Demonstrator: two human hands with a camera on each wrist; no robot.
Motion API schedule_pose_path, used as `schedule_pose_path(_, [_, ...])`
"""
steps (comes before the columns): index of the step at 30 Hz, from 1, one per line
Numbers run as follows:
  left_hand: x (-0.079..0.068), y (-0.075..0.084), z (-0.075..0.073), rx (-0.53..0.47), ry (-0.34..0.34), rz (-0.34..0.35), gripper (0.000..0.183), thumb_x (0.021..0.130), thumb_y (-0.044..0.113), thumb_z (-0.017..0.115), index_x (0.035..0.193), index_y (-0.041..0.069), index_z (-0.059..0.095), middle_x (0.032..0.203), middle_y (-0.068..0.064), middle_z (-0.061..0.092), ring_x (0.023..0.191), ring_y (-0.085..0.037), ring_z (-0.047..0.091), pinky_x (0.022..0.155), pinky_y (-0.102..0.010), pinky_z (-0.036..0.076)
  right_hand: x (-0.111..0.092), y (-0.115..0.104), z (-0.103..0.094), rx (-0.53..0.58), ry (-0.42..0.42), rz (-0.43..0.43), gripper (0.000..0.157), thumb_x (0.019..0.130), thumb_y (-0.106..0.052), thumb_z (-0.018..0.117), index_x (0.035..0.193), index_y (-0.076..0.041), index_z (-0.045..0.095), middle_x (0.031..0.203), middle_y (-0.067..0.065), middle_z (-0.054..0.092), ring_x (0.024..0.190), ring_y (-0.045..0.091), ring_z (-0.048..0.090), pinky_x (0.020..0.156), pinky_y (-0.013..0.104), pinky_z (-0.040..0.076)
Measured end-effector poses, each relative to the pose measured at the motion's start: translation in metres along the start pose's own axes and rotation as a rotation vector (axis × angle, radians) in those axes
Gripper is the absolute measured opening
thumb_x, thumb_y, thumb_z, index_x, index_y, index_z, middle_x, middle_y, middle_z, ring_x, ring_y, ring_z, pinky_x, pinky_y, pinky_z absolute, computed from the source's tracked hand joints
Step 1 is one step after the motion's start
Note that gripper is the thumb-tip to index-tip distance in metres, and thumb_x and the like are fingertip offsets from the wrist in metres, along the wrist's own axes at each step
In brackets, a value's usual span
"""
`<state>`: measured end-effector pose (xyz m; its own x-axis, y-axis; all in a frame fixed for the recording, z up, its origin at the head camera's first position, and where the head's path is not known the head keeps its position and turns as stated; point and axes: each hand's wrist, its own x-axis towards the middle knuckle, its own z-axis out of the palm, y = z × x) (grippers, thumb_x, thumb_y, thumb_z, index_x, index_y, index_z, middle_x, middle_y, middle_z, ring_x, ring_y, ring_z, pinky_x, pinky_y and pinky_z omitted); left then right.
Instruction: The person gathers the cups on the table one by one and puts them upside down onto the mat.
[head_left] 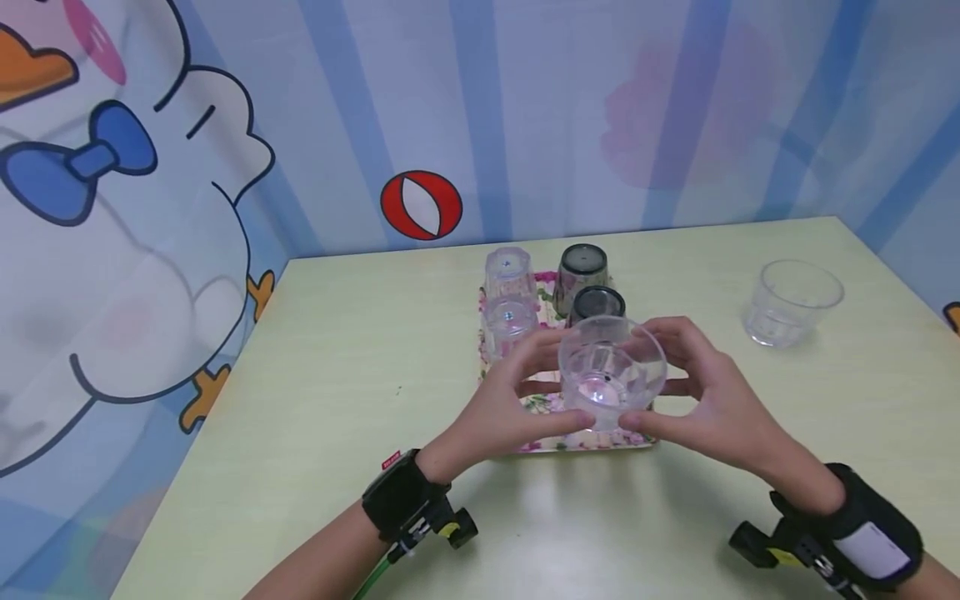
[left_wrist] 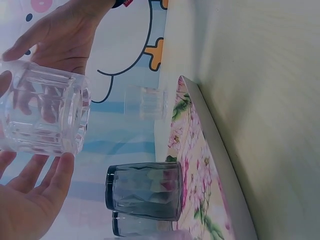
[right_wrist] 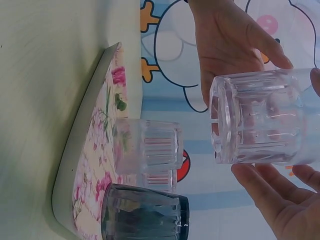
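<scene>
A clear drinking glass (head_left: 607,358) is held upright between both hands over the front part of the floral tray (head_left: 585,444). My left hand (head_left: 510,400) grips its left side, thumb in front and fingers behind. The right hand (head_left: 705,392) grips the other side in the same way. In both wrist views the base of the glass (right_wrist: 227,120) is raised above the tray. Two dark grey glasses (head_left: 583,271) stand upside down on the tray's right side, just behind the held one. On its left side are two clear upside-down glasses (head_left: 507,279).
Another clear glass (head_left: 792,304) stands upright on the pale table (head_left: 360,358), to the right of the tray. Behind the table hangs a blue striped backdrop (head_left: 540,108) with cartoon prints. Each wrist wears a black strap with a small camera (head_left: 462,527).
</scene>
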<state>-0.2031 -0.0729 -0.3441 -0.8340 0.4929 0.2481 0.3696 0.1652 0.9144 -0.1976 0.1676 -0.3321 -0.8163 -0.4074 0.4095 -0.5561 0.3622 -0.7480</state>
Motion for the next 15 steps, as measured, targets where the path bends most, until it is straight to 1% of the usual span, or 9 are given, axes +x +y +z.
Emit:
schedule_pose_path(3, [-0.004,-0.001,-0.003,-0.007,0.005,-0.01,0.07,0.08,0.021,0.077,0.14,0.028,0.04,0.138,-0.001,0.052,0.124,-0.021,0.057,0.097,-0.034,0.054,0.002,-0.001,0.003,0.002,-0.014,0.002,0.073,0.07,-0.006,0.084,0.13,-0.007,0.042,0.123,0.013,0.062,0.107,-0.006,0.057,0.077,0.017,0.058])
schedule_pose_path(7, [-0.009,-0.001,-0.008,0.004,0.013,-0.027,0.072,0.08,0.024,0.078,0.141,0.028,0.039,0.138,-0.002,0.052,0.123,-0.021,0.057,0.098,-0.035,0.054,0.006,-0.003,0.007,0.006,-0.03,0.0,0.074,0.07,-0.007,0.084,0.13,-0.008,0.042,0.123,0.012,0.062,0.107,-0.006,0.058,0.077,0.019,0.059])
schedule_pose_path(10, [-0.013,-0.001,-0.012,0.022,0.02,-0.032,0.074,0.079,0.022,0.078,0.141,0.028,0.039,0.138,-0.002,0.052,0.124,-0.021,0.057,0.099,-0.038,0.054,0.008,-0.004,0.011,0.015,-0.044,-0.001,0.074,0.07,-0.008,0.084,0.131,-0.008,0.042,0.124,0.012,0.061,0.107,-0.006,0.058,0.076,0.02,0.059])
schedule_pose_path(12, [-0.015,-0.002,-0.014,0.032,0.024,-0.031,0.074,0.079,0.019,0.078,0.141,0.028,0.039,0.138,-0.002,0.053,0.125,-0.021,0.056,0.099,-0.036,0.054,0.008,-0.005,0.014,0.02,-0.051,0.001,0.074,0.07,-0.008,0.084,0.131,-0.009,0.042,0.124,0.011,0.061,0.106,-0.005,0.059,0.075,0.021,0.06])
schedule_pose_path(13, [-0.016,-0.003,-0.015,0.03,0.026,-0.035,0.074,0.078,0.018,0.078,0.14,0.028,0.04,0.138,-0.002,0.054,0.125,-0.021,0.056,0.099,-0.038,0.054,0.009,-0.005,0.015,0.023,-0.053,0.002,0.074,0.07,-0.009,0.084,0.131,-0.009,0.042,0.124,0.011,0.061,0.106,-0.004,0.06,0.075,0.021,0.06])
schedule_pose_path(15, [-0.017,-0.004,-0.017,0.032,0.029,-0.041,0.074,0.078,0.015,0.079,0.14,0.028,0.04,0.137,-0.001,0.054,0.125,-0.02,0.056,0.099,-0.036,0.054,0.01,-0.005,0.018,0.03,-0.059,0.006,0.074,0.07,-0.009,0.084,0.131,-0.009,0.041,0.123,0.01,0.062,0.104,-0.001,0.061,0.075,0.021,0.06])
